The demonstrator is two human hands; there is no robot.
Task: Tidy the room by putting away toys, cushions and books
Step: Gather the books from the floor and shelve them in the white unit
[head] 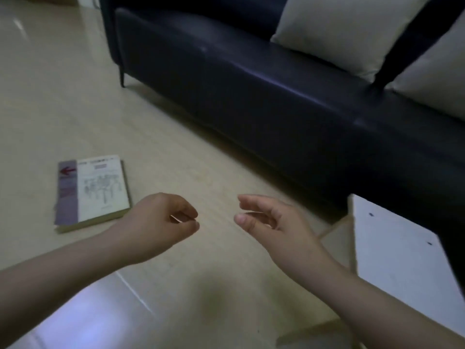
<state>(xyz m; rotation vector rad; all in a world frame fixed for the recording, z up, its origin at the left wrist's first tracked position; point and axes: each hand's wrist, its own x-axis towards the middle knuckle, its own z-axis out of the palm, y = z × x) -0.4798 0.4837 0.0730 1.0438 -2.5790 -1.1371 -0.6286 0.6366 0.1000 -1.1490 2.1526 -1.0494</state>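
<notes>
A paperback book [93, 191] with a white cover, a purple spine strip and a red arrow lies flat on the pale floor at the left. My left hand [161, 222] hovers just right of the book, fingers loosely curled, holding nothing. My right hand [269, 221] hangs a little further right, fingers relaxed and half bent, also holding nothing. Two cream cushions [344, 28] [435, 84] sit on the dark sofa [251, 96] at the upper right.
The sofa runs diagonally across the top, standing on a thin black leg [122, 76]. A white board-like furniture piece [395, 255] stands at the right edge, close to my right forearm. Bare floor lies between the book and the sofa.
</notes>
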